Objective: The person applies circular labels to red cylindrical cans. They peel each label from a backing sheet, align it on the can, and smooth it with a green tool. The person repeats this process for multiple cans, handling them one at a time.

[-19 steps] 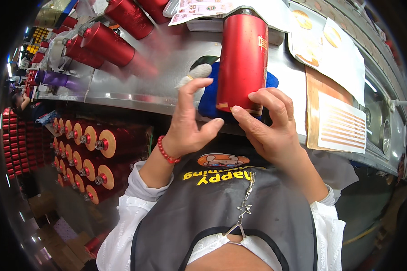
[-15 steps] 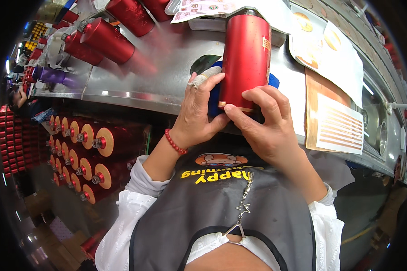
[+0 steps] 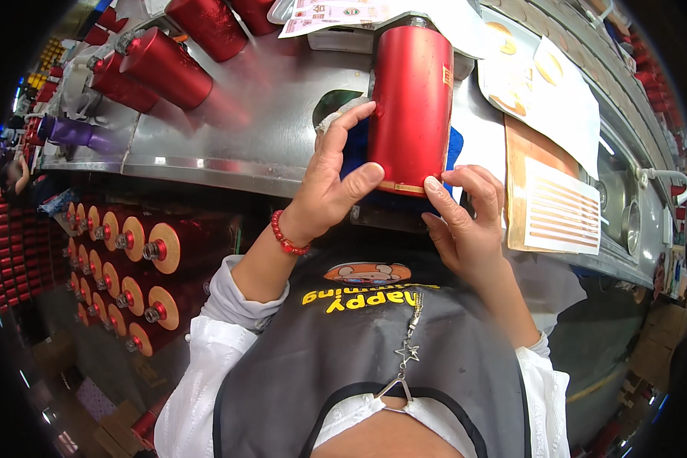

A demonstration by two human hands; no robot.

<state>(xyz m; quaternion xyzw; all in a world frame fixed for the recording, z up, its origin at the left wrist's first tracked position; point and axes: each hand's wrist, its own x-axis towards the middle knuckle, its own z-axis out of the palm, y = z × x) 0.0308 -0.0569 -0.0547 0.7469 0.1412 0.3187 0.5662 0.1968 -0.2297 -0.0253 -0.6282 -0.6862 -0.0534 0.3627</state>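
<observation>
A red metallic bottle (image 3: 412, 107) lies on its side, its neck pointing away from me and its base near me. A narrow gold strip (image 3: 399, 186) runs along its edge at the base. My left hand (image 3: 328, 172) steadies the bottle's left side with thumb and index finger; a pale wrap covers one finger. At the base's right corner, my right hand (image 3: 469, 202) has its index fingertip on the strip's end. Its thumb is apart below, and the other fingers are bent. Part of a blue cloth (image 3: 456, 145) shows under the bottle.
Several red bottles (image 3: 168, 69) stand at the back left of the metal table (image 3: 229, 156), by a purple bottle (image 3: 69, 130). A sheet of gold strips (image 3: 561, 206) lies on a brown board (image 3: 515, 179) at right. Stacked bottles (image 3: 160, 248) fill the space below left.
My right thumb and index finger have moved right along the base edge, uncovering more of the gold strip. My left thumb has shifted up onto the bottle's side. The view has moved slightly.
</observation>
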